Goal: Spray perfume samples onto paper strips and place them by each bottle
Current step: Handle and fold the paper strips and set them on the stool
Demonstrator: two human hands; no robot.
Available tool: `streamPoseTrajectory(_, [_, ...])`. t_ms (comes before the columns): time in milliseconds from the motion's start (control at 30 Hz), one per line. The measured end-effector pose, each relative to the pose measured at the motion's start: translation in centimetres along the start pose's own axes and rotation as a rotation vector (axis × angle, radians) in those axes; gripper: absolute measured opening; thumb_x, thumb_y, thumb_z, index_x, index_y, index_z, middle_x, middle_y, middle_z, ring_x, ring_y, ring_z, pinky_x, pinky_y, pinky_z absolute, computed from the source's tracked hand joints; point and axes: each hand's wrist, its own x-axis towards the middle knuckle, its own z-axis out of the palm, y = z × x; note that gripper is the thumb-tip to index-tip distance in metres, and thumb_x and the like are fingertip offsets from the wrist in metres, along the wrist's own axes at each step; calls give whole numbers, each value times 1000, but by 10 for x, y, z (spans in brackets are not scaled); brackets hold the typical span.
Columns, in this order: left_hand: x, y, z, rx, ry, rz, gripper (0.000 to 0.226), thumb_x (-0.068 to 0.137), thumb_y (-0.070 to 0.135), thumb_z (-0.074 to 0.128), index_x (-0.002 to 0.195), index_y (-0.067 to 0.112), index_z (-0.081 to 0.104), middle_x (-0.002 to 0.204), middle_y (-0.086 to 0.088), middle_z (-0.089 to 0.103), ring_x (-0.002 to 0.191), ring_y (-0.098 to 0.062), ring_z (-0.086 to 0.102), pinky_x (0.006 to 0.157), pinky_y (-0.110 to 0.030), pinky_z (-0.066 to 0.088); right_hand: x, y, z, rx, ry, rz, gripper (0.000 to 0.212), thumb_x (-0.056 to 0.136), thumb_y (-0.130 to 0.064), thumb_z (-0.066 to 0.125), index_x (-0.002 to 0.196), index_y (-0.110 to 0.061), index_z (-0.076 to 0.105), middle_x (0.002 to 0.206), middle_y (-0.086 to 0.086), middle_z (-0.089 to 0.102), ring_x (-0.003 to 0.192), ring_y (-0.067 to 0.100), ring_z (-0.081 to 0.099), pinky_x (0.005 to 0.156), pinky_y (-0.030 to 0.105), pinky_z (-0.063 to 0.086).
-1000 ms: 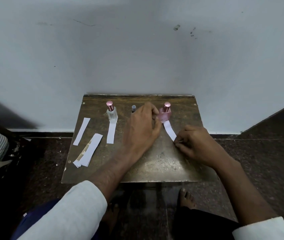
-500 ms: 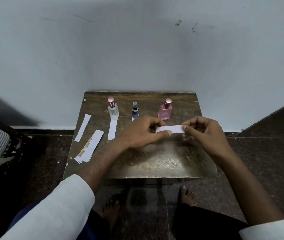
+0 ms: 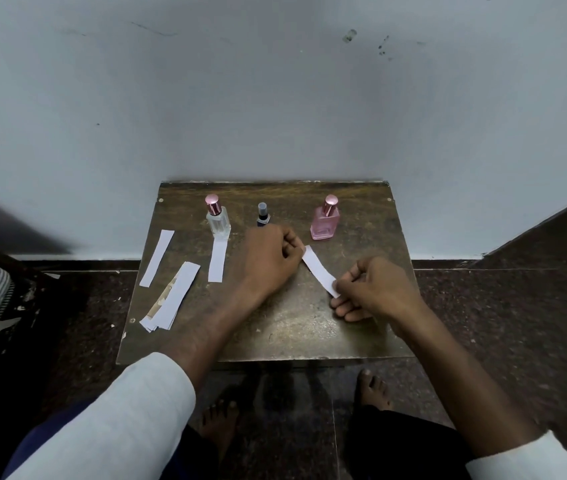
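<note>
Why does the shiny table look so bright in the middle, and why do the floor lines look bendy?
Head view: the table top gleams where light bounces off its worn, glossy middle; the wide-angle lens bends straight lines near the picture's edges; a dark smeared shape blurs at the left edge; the left hand throws only a soft shadow.

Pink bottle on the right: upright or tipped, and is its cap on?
Upright and capped. The pink bottle stands on its base on the table, with its rose cap on top, untouched by either hand.
</note>
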Motion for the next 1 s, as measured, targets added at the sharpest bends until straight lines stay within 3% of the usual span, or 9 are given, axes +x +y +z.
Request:
streamPoseTrajectory(167, [-3, 1, 4, 94, 50, 47, 5, 98, 32, 72, 94, 32, 75, 77, 17, 70, 71, 3, 65, 54, -17, 41, -4, -7, 6, -299, -6, -52, 38, 98, -40, 73, 82, -6, 70, 64, 3, 77, 52, 14, 74, 51, 29, 62])
streamPoseTrajectory(267, [-4, 0, 6, 199, 99, 98, 5, 99, 38, 69, 97, 34, 72, 85, 16, 72, 78, -5, 69, 59, -28, 53, 5, -4, -2, -553, 189, -146, 64, 94, -71, 59, 71, -13, 70, 57, 1, 72, 50, 17, 71, 61, 36, 64])
streamPoseTrajectory(400, [-2, 0, 9, 320, 126, 144, 13, 102, 44, 63, 101, 32, 68, 104, 11, 68, 90, -21, 70, 71, -43, 61, 29, -5, -12, -448, 481, -417, 34, 93, -52, 74, 102, -20, 70, 73, -12, 68, 70, 6, 66, 75, 34, 59])
streamPoseTrajectory(467, [0, 2, 9, 328, 118, 149, 17, 104, 44, 60, 105, 29, 68, 108, 8, 67, 93, -24, 70, 72, -41, 59, 40, -11, -12, -366, 466, -495, 41, 89, -41, 80, 123, -24, 65, 87, -15, 69, 74, 0, 66, 78, 33, 61])
streamPoseTrajectory(533, [1, 5, 10, 329, 113, 161, 20, 106, 43, 58, 111, 27, 69, 113, 6, 67, 96, -23, 69, 70, -36, 53, 46, -16, -11, -378, 430, -544, 54, 87, -39, 83, 135, -27, 61, 106, -12, 68, 79, -3, 67, 77, 18, 59])
streamPoseTrajectory(600, [4, 7, 12, 319, 120, 160, 23, 108, 42, 57, 117, 25, 70, 115, 5, 68, 98, -24, 69, 70, -34, 50, 50, -22, -9, -430, 380, -567, 55, 88, -34, 84, 138, -25, 62, 114, -7, 66, 82, -7, 63, 70, 1, 46])
streamPoseTrajectory(667, [7, 9, 14, 331, 136, 163, 26, 108, 44, 55, 120, 25, 70, 113, 3, 68, 97, -24, 71, 69, -33, 47, 53, -27, -5, -471, 352, -592, 44, 91, -28, 82, 131, -20, 66, 113, -5, 67, 82, -11, 56, 69, -3, 39])
streamPoseTrajectory(933, [9, 9, 9, 312, 180, 181, 28, 108, 41, 56, 119, 19, 68, 111, 0, 68, 94, -24, 70, 71, -31, 45, 61, -28, -6, -480, 404, -648, 29, 94, -31, 78, 118, -18, 70, 101, -5, 69, 77, -1, 55, 70, 8, 41])
streamPoseTrajectory(1000, [4, 12, 6, 318, 181, 199, 26, 108, 41, 57, 120, 21, 68, 111, 2, 69, 94, -23, 70, 71, -29, 43, 64, -26, -10, -447, 464, -643, 31, 95, -41, 74, 119, -22, 68, 105, -4, 71, 84, 10, 62, 79, 26, 54])
